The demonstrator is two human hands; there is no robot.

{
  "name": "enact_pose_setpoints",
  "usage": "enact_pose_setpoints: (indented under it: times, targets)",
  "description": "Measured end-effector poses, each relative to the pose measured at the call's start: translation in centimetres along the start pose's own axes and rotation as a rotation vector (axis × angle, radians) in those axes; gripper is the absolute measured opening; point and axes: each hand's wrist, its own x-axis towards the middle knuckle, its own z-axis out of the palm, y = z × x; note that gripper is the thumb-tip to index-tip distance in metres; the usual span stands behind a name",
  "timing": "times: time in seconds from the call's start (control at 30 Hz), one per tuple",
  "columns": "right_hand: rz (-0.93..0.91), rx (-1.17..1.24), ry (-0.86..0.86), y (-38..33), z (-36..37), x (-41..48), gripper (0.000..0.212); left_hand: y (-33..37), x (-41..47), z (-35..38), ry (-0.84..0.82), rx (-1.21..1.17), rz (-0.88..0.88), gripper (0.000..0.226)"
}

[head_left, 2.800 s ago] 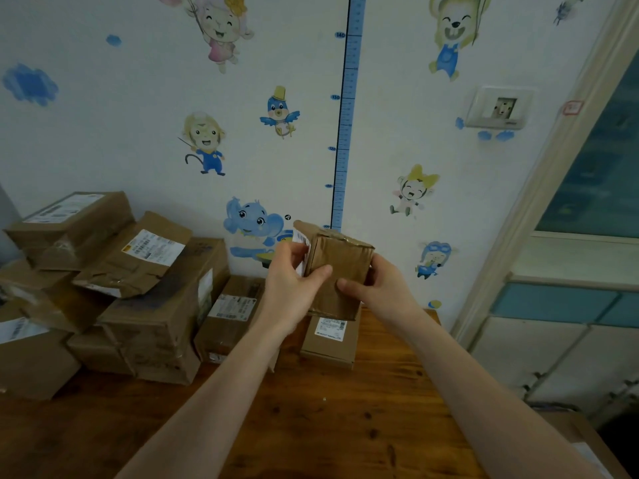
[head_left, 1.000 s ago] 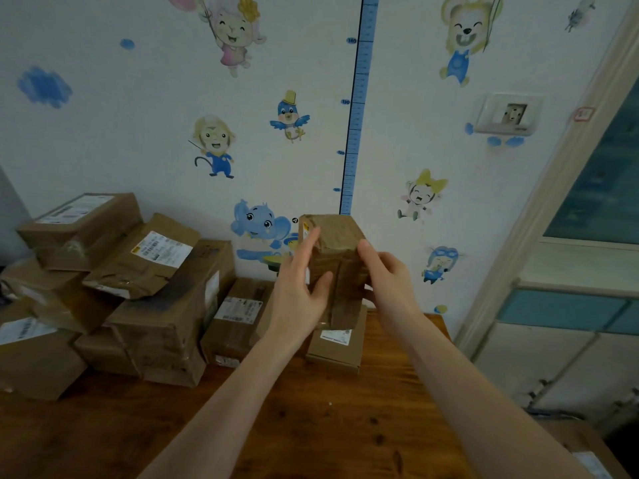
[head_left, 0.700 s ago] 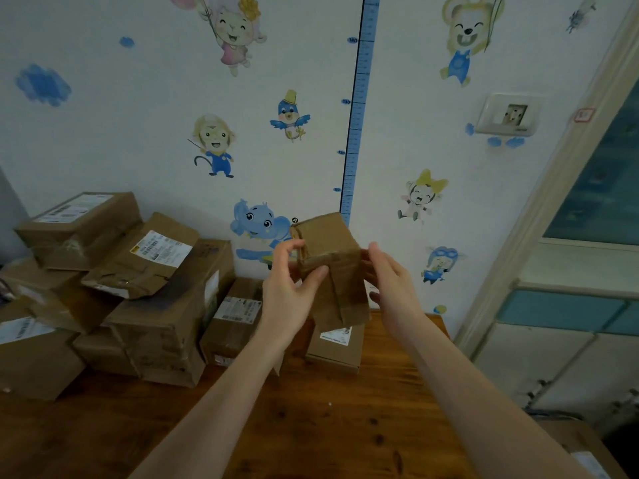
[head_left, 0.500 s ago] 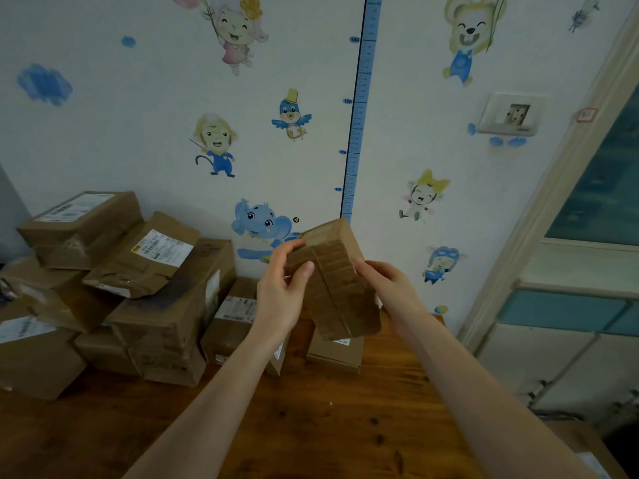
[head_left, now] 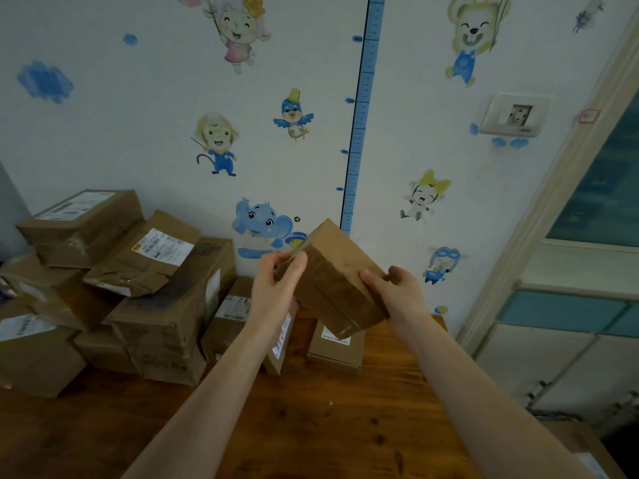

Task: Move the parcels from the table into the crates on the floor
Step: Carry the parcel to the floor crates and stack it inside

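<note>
Head view: the small brown taped cardboard parcel [head_left: 333,276] hangs tilted above the dark wooden table [head_left: 311,430], left hand [head_left: 276,292] and right hand [head_left: 397,295] gripping opposite ends, probably to steady its carry.

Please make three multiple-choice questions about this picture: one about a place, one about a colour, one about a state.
1. Where is the held parcel?
A) in the air above the table
B) flat on the table
C) inside a crate

2. What colour is the wall ruler?
A) red
B) blue
C) green

3. How does the parcel sit?
A) level
B) tilted
C) opened

Answers: 1 A, the left hand and right hand hold it clear of the wood; 2 B, the strip is blue; 3 B, one corner points up.
</note>
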Motion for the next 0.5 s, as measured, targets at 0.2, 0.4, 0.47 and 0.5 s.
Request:
enact_pose_setpoints:
  times: [0.2, 0.4, 0.47, 0.5]
  targets:
    - [-0.028, 0.059, 0.054, 0.35, -0.28, 0.3, 0.085, -0.11, 0.09, -0.2, 0.011, 0.208, -0.05, 0.029]
    - [-0.058, -0.009, 0.086, 0.72, -0.6, 0.67, 0.068, -0.65, 0.37, -0.39, 0.059, 0.173, -0.041, 0.023]
    - [-0.039, -0.004, 0.09, 0.82, -0.62, 0.83, 0.063, -0.77, 0.41, -0.46, 0.058, 0.18, -0.03, 0.021]
    - [-0.025, 0.017, 0.089, 0.78, -0.55, 0.78, 0.059, -0.72, 0.34, -0.52, 0.046, 0.214, -0.019, 0.021]
